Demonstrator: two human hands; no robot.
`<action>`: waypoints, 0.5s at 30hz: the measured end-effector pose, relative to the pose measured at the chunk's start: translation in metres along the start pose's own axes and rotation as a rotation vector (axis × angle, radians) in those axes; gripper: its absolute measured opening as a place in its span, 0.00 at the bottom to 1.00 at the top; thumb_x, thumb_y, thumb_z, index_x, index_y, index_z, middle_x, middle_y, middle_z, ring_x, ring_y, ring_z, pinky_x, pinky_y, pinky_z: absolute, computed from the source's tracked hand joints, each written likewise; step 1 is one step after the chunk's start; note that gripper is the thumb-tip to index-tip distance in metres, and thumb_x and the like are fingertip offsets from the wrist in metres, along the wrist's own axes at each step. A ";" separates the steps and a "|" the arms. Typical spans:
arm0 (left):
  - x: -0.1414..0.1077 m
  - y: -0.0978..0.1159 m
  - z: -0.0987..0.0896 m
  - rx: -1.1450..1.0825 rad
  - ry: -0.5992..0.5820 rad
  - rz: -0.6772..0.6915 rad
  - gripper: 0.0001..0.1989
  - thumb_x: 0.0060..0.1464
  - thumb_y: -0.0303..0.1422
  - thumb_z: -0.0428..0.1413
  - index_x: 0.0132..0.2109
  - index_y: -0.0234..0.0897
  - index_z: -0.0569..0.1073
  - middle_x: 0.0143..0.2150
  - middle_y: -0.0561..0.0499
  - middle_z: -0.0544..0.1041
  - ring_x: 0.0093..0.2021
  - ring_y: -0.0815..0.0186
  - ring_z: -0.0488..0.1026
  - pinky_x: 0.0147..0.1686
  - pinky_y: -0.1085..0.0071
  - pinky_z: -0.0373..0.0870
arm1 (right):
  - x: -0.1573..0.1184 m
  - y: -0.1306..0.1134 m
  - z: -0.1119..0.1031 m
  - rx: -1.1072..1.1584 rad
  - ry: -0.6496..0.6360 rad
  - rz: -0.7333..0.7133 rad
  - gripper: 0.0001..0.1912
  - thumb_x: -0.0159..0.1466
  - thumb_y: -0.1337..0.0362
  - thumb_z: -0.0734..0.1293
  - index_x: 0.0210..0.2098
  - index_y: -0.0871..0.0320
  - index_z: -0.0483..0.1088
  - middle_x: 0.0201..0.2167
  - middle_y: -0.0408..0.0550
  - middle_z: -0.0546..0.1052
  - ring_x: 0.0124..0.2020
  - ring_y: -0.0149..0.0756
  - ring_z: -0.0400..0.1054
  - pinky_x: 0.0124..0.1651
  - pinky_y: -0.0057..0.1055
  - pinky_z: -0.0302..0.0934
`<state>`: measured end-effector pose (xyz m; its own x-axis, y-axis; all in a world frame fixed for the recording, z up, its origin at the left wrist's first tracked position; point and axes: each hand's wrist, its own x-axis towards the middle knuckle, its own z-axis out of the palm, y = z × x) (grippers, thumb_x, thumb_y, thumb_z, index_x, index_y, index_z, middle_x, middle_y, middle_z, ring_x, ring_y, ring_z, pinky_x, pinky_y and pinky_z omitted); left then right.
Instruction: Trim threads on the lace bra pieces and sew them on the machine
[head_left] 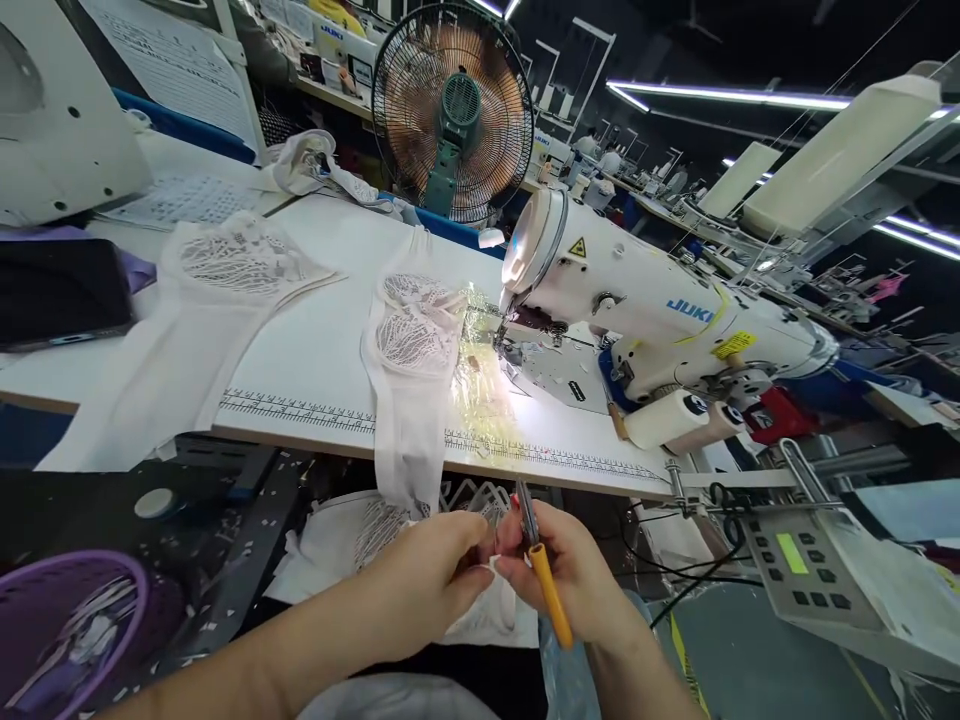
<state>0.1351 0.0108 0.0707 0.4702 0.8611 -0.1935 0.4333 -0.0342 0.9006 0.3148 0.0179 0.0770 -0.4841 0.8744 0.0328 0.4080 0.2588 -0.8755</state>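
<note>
My left hand (442, 565) is closed, pinching a bit of white fabric between thumb and fingers above my lap. Close beside it, my right hand (566, 570) grips thread snips (550, 597) with an orange handle, metal tip pointing toward the table. Its fingertips also meet at the white fabric. A white lace bra (416, 350) lies on the table, its band hanging over the front edge down to behind my left hand. More white lace fabric (330, 545) rests on my lap, partly covered by my forearm. Whether these pieces are joined, I cannot tell.
A JUKI sewing machine (637, 280) stands at the right, its lamp lit. Another white lace piece (232, 270) and a dark phone (64, 290) lie on the left. A fan (454, 110) is behind; a purple basket (142, 600) and control box (802, 560) flank me.
</note>
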 end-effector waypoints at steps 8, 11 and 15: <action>0.001 -0.009 0.017 0.031 0.134 0.030 0.12 0.53 0.40 0.49 0.27 0.38 0.65 0.26 0.50 0.66 0.31 0.61 0.64 0.32 0.67 0.57 | -0.010 -0.001 0.013 -0.004 0.211 0.012 0.08 0.59 0.63 0.63 0.26 0.57 0.59 0.27 0.44 0.65 0.26 0.32 0.58 0.28 0.29 0.57; 0.003 -0.008 0.021 -0.119 0.125 0.028 0.14 0.53 0.38 0.45 0.23 0.38 0.62 0.23 0.53 0.61 0.27 0.64 0.60 0.29 0.69 0.55 | -0.008 0.000 0.016 0.037 0.242 0.023 0.07 0.59 0.63 0.63 0.27 0.56 0.59 0.27 0.43 0.64 0.27 0.32 0.58 0.29 0.29 0.57; 0.002 -0.004 0.016 -0.357 0.020 -0.071 0.11 0.49 0.38 0.48 0.22 0.38 0.60 0.21 0.57 0.56 0.22 0.70 0.53 0.23 0.72 0.50 | -0.008 0.012 0.013 0.099 0.131 0.063 0.11 0.60 0.56 0.64 0.31 0.55 0.60 0.27 0.43 0.63 0.27 0.32 0.58 0.29 0.29 0.57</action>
<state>0.1464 0.0046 0.0610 0.4316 0.8651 -0.2557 0.1665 0.2022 0.9651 0.3136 0.0088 0.0606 -0.3522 0.9353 0.0335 0.3533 0.1660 -0.9206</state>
